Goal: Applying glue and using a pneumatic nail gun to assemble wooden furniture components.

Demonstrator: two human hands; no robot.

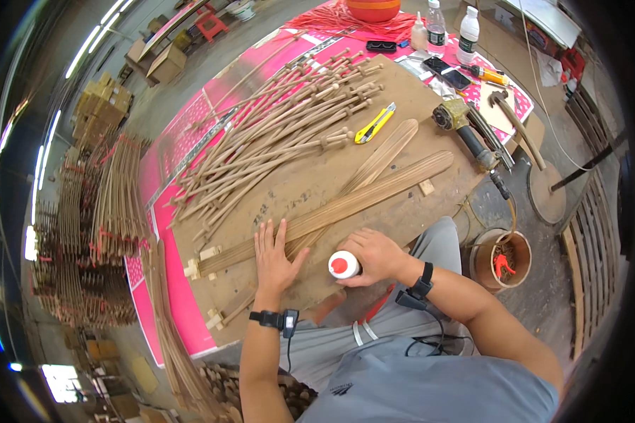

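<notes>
My left hand (274, 257) lies with fingers spread on the near end of a long grooved wooden slat (374, 195), pressing against the board. A second slat (386, 156) crosses beneath it at an angle. Just to the right, my right hand (375, 255) is wrapped round a white squeeze bottle (345, 264) with a red tip, held close to the board's near edge. Small wooden blocks (212, 252) sit at the slat's left end, and another block (427, 187) touches its right part. A yellow utility knife (375, 123) rests beyond the slats.
A pile of knobbed wooden rods (282, 127) covers the board's far left. At the right lie a pneumatic nail gun (469, 135) and a hammer (516, 127). Bottles (467, 34) and a phone (447, 73) stand or lie at the back. A bucket (501, 258) is on the floor, right.
</notes>
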